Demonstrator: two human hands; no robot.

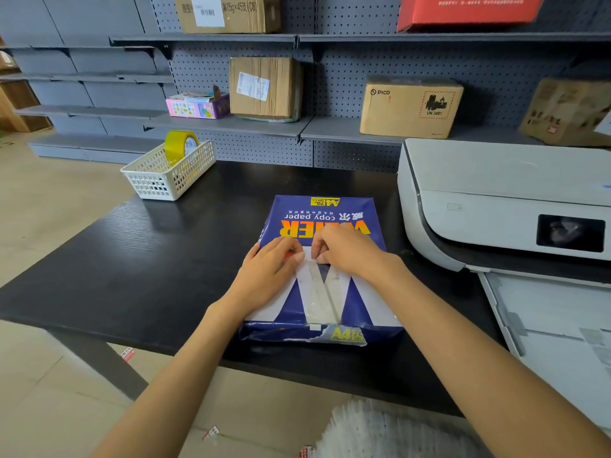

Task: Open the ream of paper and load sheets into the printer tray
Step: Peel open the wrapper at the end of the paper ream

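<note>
A blue wrapped ream of A4 copy paper lies flat on the black table, its near end torn and a strip of clear tape running along its top. My left hand rests flat on the wrapper's left side. My right hand sits beside it, fingertips pinching at the far end of the tape strip. A white printer stands at the right, and its pulled-out paper tray reaches toward me.
A white mesh basket holding a roll of yellow tape stands at the table's far left corner. Grey pegboard shelves behind carry cardboard boxes. Paper scraps lie on the tiled floor below the table's front edge.
</note>
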